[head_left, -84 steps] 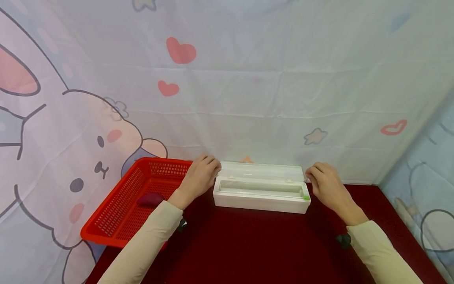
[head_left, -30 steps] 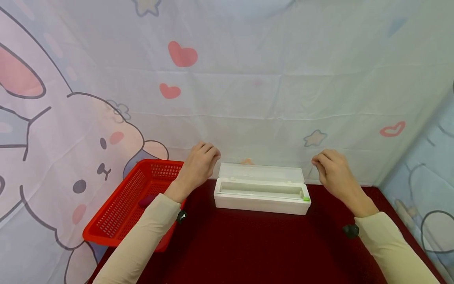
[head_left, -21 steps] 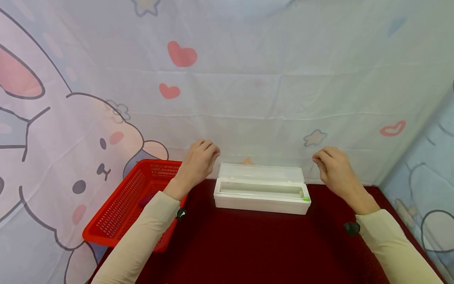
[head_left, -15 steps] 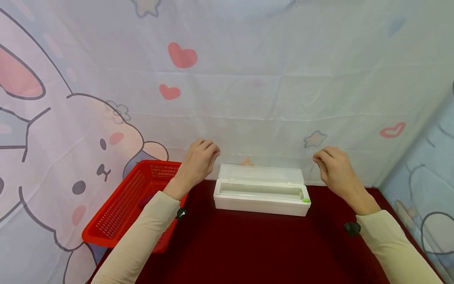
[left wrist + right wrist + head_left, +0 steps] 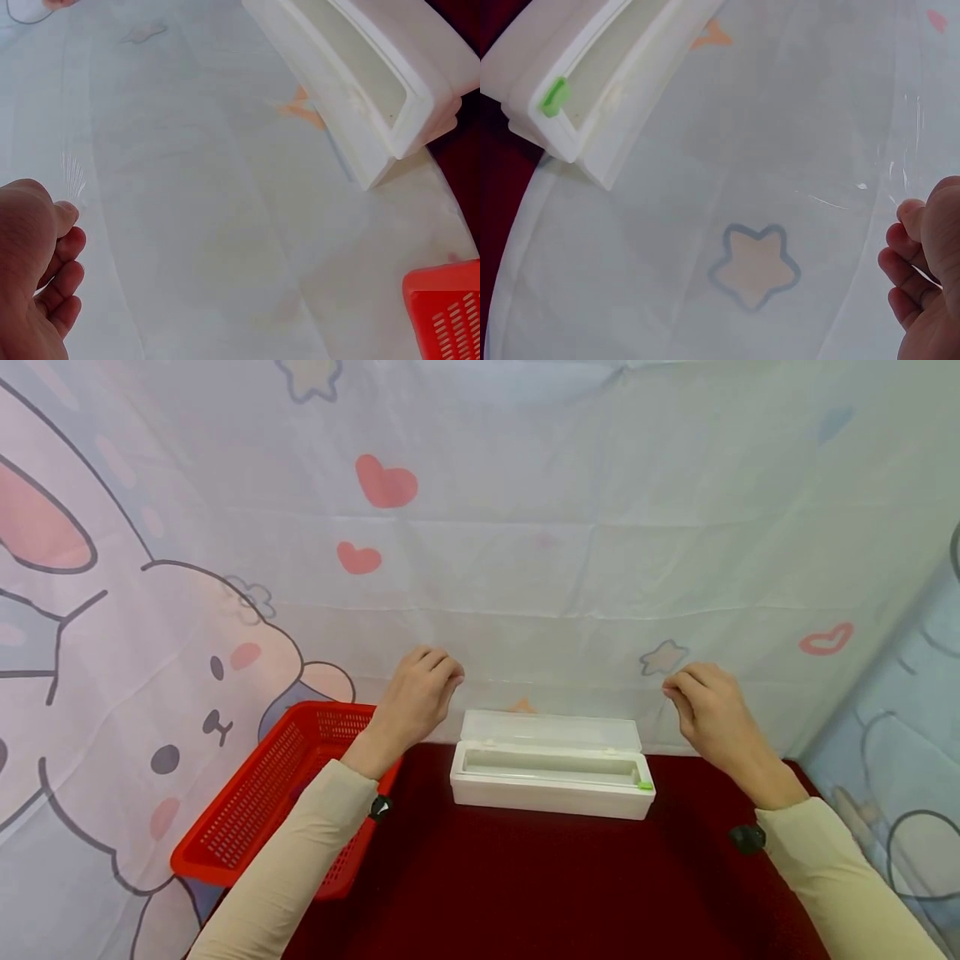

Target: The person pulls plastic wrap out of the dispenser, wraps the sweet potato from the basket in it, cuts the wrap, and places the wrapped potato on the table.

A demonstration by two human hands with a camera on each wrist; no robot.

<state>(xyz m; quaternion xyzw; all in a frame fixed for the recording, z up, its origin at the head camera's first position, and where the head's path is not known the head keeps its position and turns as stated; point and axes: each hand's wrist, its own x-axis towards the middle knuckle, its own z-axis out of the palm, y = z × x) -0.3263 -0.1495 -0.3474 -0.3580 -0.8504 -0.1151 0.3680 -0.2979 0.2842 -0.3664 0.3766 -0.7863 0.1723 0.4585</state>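
A sheet of clear cling film (image 5: pixel 73 174) stretches between my hands, showing mostly as bright creases. My left hand (image 5: pixel 420 697) pinches one end between thumb and fingertips. At the other end, my right hand (image 5: pixel 708 714) pinches the film (image 5: pixel 904 165) the same way. Both hands are raised in front of the backdrop, above and either side of a white cling film dispenser (image 5: pixel 551 798). Its translucent lid (image 5: pixel 551 732) is tipped back, exposing the long trough. A green cutter slider (image 5: pixel 645 786) sits at the right end of the front rail.
Left on the dark red table (image 5: pixel 540 885) stands a red slotted basket (image 5: pixel 201 868), partly covered by my left forearm. Inside it a purple object (image 5: pixel 297 792) is mostly hidden by the sleeve. A cloth backdrop (image 5: pixel 510 568) with cartoon prints hangs close behind the dispenser.
Both hands have risen from beside the dispenser's lid to above it, with the cling film between them. My right hand has also shifted slightly right. The dispenser has stayed in place.
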